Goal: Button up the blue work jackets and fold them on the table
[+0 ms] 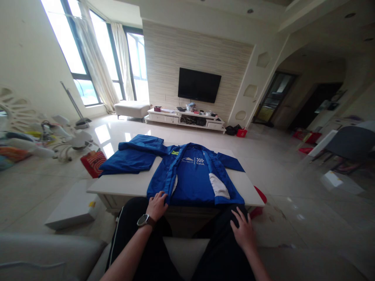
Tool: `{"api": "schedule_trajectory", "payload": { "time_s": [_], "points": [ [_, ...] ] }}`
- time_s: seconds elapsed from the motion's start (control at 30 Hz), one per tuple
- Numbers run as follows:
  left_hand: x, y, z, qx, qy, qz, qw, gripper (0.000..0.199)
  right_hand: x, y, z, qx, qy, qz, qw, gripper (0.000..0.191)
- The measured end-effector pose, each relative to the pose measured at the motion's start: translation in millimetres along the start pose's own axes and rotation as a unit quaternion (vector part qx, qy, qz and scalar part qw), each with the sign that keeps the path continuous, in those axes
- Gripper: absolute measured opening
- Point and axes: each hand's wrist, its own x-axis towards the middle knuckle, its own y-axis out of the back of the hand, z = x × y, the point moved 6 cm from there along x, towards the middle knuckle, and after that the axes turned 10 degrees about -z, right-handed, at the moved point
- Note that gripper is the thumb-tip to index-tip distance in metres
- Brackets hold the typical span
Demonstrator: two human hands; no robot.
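A blue jacket lies spread on the white table before my knees, its front parted. White lettering shows on the inside of its back, and white lining shows at the right front panel. My left hand, with a watch on the wrist, rests on my left knee beside the jacket's lower left corner; its fingers are loosely bent, and whether they touch the hem is unclear. On my right thigh lies my right hand, fingers spread and holding nothing. Folded blue fabric is at the table's left, under a jacket sleeve.
White boxes stand on the floor, one at the left and one at the right. A red bag is beside the table. Behind are a low TV cabinet, a wall television and a bench.
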Motion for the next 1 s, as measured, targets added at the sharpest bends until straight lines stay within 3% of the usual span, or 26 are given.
{"api": "schedule_trajectory", "payload": {
  "time_s": [0.17, 0.37, 0.7, 1.0],
  "points": [
    [9.2, -26.0, 0.2, 0.018, 0.006, -0.084, 0.996, 0.067, 0.3, -0.7, 0.9, 0.001, 0.001, 0.001, 1.0, 0.055],
    [14.6, -41.8, -1.2, 0.061, 0.012, -0.11, 0.992, 0.082, -0.2, 0.2, 0.7, 0.002, 0.001, 0.002, 1.0, 0.055],
    [11.8, -36.5, 2.0, 0.022, 0.043, -0.083, 0.995, 0.059, -0.9, 1.0, -0.2, 0.006, -0.003, -0.005, 1.0, 0.055],
    [7.3, -30.2, 5.4, 0.032, 0.038, -0.087, 0.995, 0.058, -0.4, 0.1, 1.3, 0.014, 0.008, 0.009, 1.0, 0.056]
  ]
}}
